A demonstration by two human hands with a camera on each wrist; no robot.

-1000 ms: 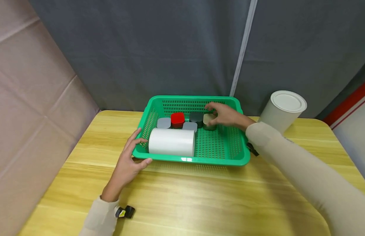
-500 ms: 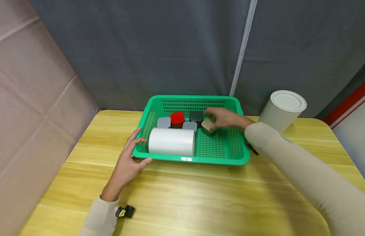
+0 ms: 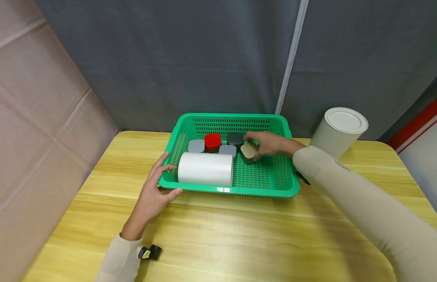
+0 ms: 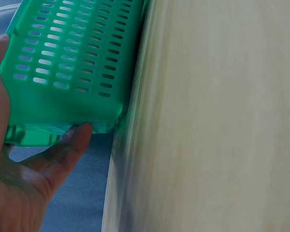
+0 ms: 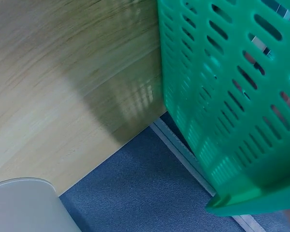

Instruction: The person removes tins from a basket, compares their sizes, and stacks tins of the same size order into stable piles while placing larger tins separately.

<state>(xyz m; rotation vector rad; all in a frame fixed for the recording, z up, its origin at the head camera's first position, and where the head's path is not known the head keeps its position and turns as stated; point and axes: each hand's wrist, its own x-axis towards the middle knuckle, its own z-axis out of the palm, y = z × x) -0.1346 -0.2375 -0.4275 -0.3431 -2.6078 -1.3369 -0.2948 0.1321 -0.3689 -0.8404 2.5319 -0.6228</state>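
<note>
And here's the right hand (image 3: 267, 142) pinching the beige-topped box (image 3: 248, 150), thumb on its near side, fingers behind, inside the green basket (image 3: 260, 192), right beside the black box (image 3: 235, 138); left hand (image 3: 151, 200), fingers spread, touches the basket's near-left corner.

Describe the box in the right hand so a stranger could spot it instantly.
Find the green basket on the wooden table. Inside it, right of centre, the right hand grips a small box. It is beige on top, unlike its neighbours: a red box, a black box and two grey boxes.
</note>
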